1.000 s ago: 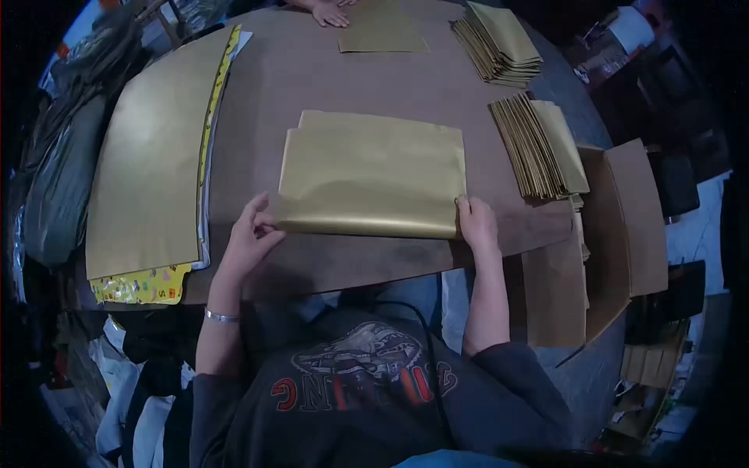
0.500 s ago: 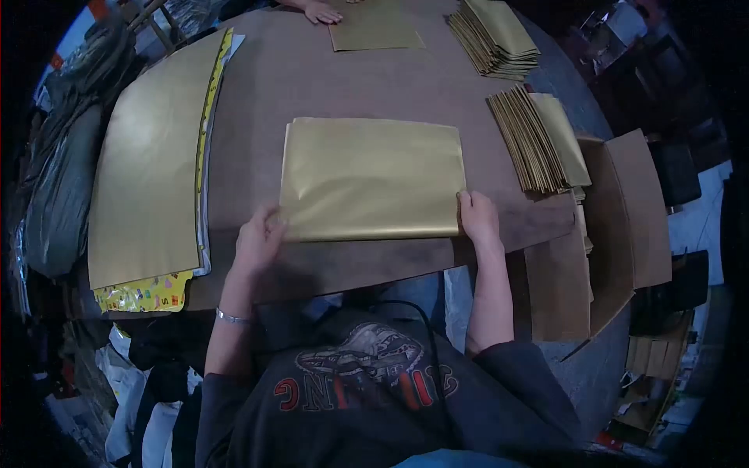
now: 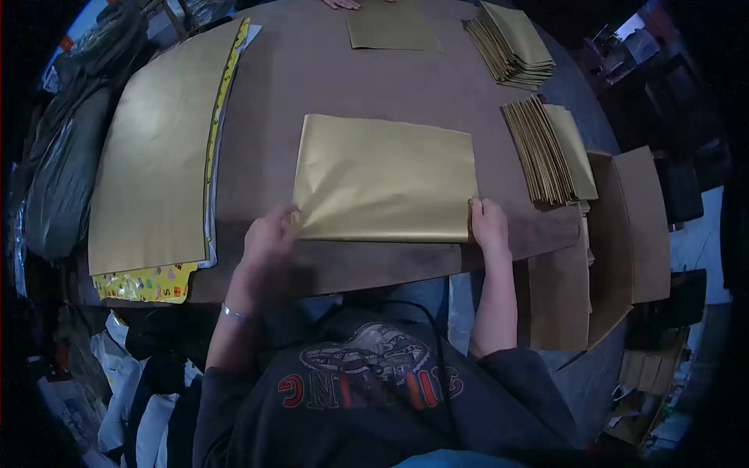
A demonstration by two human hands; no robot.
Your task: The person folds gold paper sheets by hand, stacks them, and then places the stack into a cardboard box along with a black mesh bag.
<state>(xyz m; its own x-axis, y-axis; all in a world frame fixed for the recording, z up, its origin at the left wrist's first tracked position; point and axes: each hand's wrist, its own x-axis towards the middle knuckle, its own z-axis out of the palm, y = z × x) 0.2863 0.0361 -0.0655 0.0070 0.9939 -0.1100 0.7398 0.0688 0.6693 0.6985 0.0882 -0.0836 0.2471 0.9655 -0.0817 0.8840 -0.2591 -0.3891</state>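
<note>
A folded sheet of gold paper (image 3: 390,179) lies in front of me on the brown table, its fold along the near edge. Creases run across it from the lower left corner. My left hand (image 3: 271,234), a little blurred, has its fingers closed at that corner. At the lower right corner, my right hand (image 3: 489,224) pinches the paper's edge between thumb and fingers.
A stack of large gold sheets (image 3: 160,156) with yellow patterned sheets (image 3: 148,284) beneath lies left. Folded gold bundles (image 3: 538,152) and another pile (image 3: 511,47) are on the right, beside an open cardboard box (image 3: 608,257). Across the table, another person's hand (image 3: 342,4) is by a gold sheet (image 3: 394,30).
The view has shifted slightly. Creases at the paper's lower left have grown more marked, and my left hand is blurred by motion. The other person's hand has moved farther toward the top edge.
</note>
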